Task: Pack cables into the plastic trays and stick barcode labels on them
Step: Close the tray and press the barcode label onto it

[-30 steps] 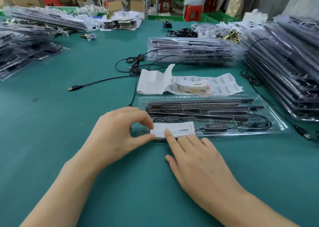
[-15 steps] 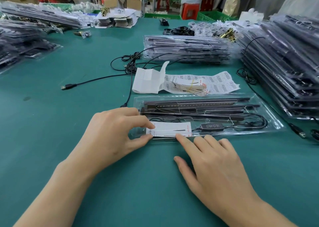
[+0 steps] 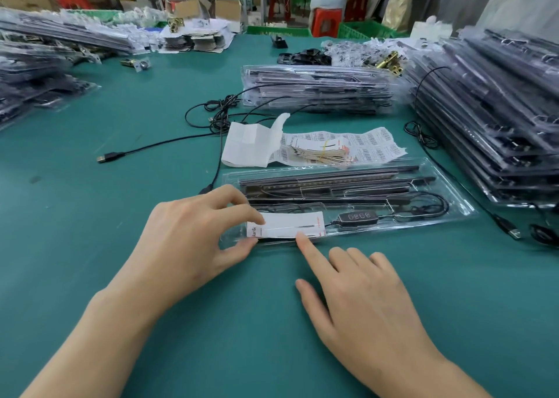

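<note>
A clear plastic tray (image 3: 453, 207) lies on the green table in front of me, holding dark strips and a black cable with a controller (image 3: 358, 217). A white label (image 3: 290, 224) sits on the tray's near left end. My left hand (image 3: 193, 234) pinches the label's left end and the tray edge between thumb and forefinger. My right hand (image 3: 360, 295) lies flat on the table, its straight forefinger pressing on the label's lower edge.
Barcode label sheets (image 3: 372, 146) and white backing paper (image 3: 248, 143) lie just behind the tray. Loose black USB cables (image 3: 157, 146) run to the left. Stacks of packed trays stand behind (image 3: 317, 89), at the right (image 3: 496, 116) and far left (image 3: 36, 74).
My right forefinger has slid rightward along the label's lower edge. My left hand has kept its pinch on the label's left end.
</note>
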{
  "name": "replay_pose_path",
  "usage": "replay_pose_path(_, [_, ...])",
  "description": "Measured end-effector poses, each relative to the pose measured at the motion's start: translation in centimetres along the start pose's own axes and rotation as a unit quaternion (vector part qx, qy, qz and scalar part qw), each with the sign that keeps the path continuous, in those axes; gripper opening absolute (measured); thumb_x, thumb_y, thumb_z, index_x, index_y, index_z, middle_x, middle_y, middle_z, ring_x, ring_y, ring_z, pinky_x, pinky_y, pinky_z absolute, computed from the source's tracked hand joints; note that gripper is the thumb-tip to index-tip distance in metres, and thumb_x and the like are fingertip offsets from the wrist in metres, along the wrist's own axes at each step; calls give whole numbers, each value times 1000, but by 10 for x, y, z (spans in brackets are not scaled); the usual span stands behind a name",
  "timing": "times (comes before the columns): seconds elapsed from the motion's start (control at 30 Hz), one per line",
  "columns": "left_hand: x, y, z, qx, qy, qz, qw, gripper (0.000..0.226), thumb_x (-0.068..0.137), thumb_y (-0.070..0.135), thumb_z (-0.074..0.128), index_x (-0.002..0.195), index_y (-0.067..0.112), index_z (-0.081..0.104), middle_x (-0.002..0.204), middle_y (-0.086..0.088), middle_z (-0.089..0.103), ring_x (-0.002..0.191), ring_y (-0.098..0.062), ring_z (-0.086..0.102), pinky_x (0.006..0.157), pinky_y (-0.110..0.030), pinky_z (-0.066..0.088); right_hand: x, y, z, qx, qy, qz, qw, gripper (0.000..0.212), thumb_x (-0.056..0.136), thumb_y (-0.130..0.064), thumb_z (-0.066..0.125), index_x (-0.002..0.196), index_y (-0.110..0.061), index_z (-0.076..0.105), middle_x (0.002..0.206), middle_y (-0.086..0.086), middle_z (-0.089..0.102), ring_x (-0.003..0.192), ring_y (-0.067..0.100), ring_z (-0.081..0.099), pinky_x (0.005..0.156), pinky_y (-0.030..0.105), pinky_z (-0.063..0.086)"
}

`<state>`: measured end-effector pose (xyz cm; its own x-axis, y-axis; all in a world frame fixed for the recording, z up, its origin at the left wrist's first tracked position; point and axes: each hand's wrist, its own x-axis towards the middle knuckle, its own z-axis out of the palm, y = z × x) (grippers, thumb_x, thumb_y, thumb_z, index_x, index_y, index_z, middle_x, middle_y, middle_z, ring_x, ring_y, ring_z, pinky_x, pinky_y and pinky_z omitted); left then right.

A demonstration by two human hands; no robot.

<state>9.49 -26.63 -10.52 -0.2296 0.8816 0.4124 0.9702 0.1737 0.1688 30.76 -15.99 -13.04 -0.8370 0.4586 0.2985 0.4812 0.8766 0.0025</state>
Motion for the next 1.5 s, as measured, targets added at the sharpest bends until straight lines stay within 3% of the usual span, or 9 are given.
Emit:
replay_pose_path(0.17, [0,2,-3,11,-11,9,1000,20,79,34,83,97,42,78,102,23,69,61,-8,52,54,-20,33,16,44,-5,80,100,-32,991,27,95,-34,61,115,-17,71,98,-1,55,92,23,54,79,39,48])
replay_pose_path(0.27, [2,4,-4,42,2,35,999,22,77,30,84,97,36,79,101,18,72,66,-16,63,66,-23,40,41,74,-7,103,11,-21,994,46,91,-46,62,130,-22,65,134,2,57,127,23,51,111,34,39])
replay_pose_path(0.37, [7,5,-1,58,3,63,996,26,76,24,85,100,32,80,105,13,74,88,-18,71,81,-33,53,47,85,1,120,-58,-19,991,60,90,-59,56,142,-30,56,152,-7,50,145,13,39,115,22,21])
replay_pose_path(0.73, [28,30,24,-2,-13,110,994,21,89,19,75,107,29,78,109,14,73,97,-16,70,65,-31,56,41,93,12,138,7,-42,989,46,86,-53,67,122,-25,71,124,-4,67,122,14,51,101,31,41])
replay_pose_path(0.97, [23,21,18,-43,-58,97,993,26,95,27,68,119,34,75,123,18,69,112,-9,66,80,-36,60,40,96,13,162,-11,-39,986,49,87,-60,62,123,-30,71,126,-7,64,122,15,54,105,36,42])
replay_pose_path(1.1, [14,9,9,-39,-37,55,997,21,91,40,72,110,34,78,119,19,70,105,-7,70,79,-38,60,41,97,13,168,-19,-36,985,49,87,-63,58,123,-33,71,129,-9,63,127,15,52,106,39,38])
replay_pose_path(1.27, [-5,-9,5,-129,-28,-9,991,24,86,47,74,105,33,77,121,23,69,111,1,66,99,-24,50,38,98,12,188,-16,-44,981,42,90,-58,60,127,-38,66,134,-11,60,134,13,47,110,33,30])
replay_pose_path(1.4, [-11,-16,7,-168,-23,-43,985,18,80,41,82,93,29,77,118,18,69,112,-5,67,100,-18,45,38,93,12,194,0,-93,977,37,92,-39,68,128,-33,70,142,-5,60,139,17,48,117,43,34])
replay_pose_path(1.5, [-12,-19,5,-187,-38,-37,981,15,78,40,84,80,28,75,108,17,71,114,-2,66,99,-21,48,40,90,13,206,4,-124,971,35,93,-28,69,127,-29,72,145,-4,59,138,18,51,115,37,37])
